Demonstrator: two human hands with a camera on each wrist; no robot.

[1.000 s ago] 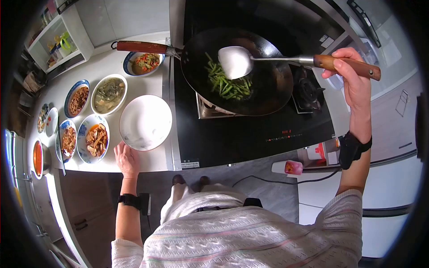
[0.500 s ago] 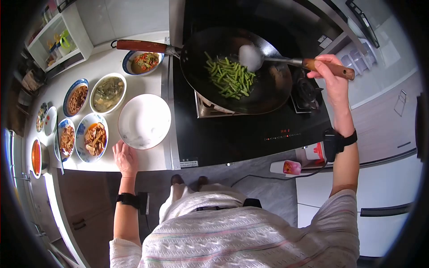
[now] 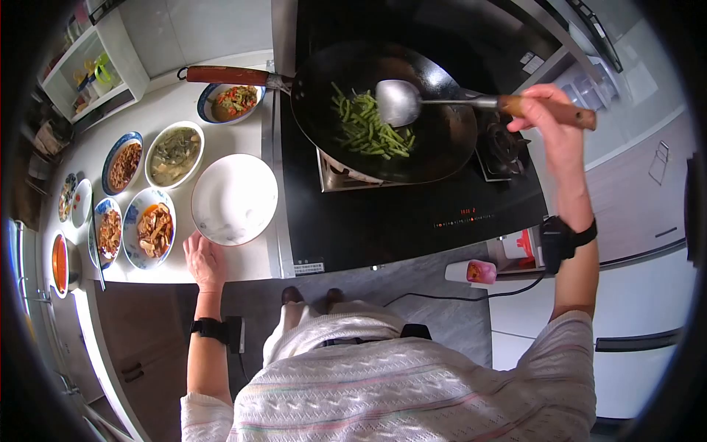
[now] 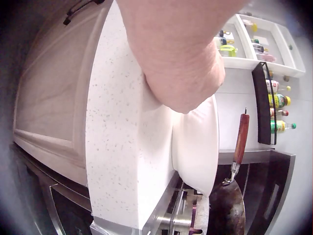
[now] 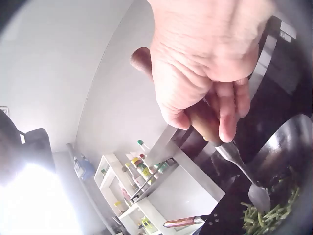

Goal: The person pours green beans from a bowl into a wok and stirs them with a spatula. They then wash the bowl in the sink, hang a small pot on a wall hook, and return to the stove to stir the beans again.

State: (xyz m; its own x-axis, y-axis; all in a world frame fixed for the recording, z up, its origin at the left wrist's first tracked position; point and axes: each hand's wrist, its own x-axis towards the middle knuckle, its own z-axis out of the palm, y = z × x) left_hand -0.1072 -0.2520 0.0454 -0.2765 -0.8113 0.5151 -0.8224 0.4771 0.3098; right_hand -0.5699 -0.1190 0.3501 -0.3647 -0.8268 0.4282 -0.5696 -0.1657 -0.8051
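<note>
Since the last look, the metal blade of the spatula (image 3: 398, 103) has slid closer to the wok's handle side, while the left hand (image 3: 205, 261) has stayed by the white bowl (image 3: 235, 199). From the head, the green beans (image 3: 372, 138) lie in the wok (image 3: 449, 151), in the half near its handle. The right hand (image 3: 563, 136) holds the spatula's wooden end past the far rim, likely to keep away from the heat. The left hand rests with loose fingers at the front edge of the counter (image 3: 250, 264), maybe to lean on. The bowl sits near the counter's stove-side edge, probably so it is easy to reach.

In the left wrist view, the hand hides its own fingers, so I can't tell if they touch the bowl.

In the right wrist view, fingers curl round the wooden grip, and the blade's tip meets the beans, perhaps to push them.
</note>
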